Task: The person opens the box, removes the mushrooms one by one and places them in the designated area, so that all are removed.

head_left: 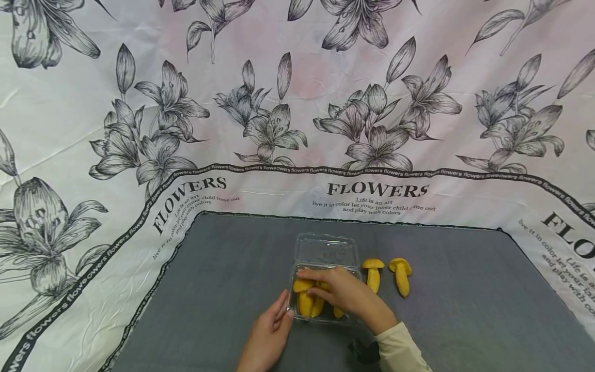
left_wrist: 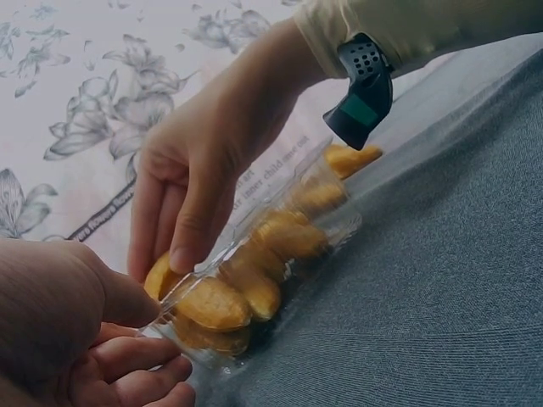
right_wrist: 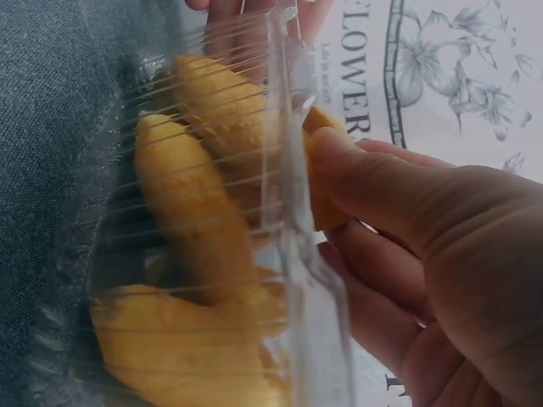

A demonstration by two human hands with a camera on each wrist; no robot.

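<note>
A clear plastic clamshell box [head_left: 327,251] stands on the grey cloth with its lid raised at the back. Several yellow mushrooms [head_left: 305,305] lie inside it; their stems show through the ribbed wall in the right wrist view. My left hand [head_left: 270,330] pinches the box's left rim between thumb and fingers. Over the box's left part, my right hand [head_left: 346,293] reaches in from above. Its thumb and fingers grip the cap of one mushroom [right_wrist: 327,203] at the rim. The right hand hides part of the box's interior.
Two more yellow mushrooms, one with its cap up beside the box [head_left: 373,274] and another farther right [head_left: 401,276], lie on the grey cloth [head_left: 223,279]. A white flower-printed sheet [head_left: 279,196] rises behind. A dark camera device [left_wrist: 362,93] sits on the right wrist.
</note>
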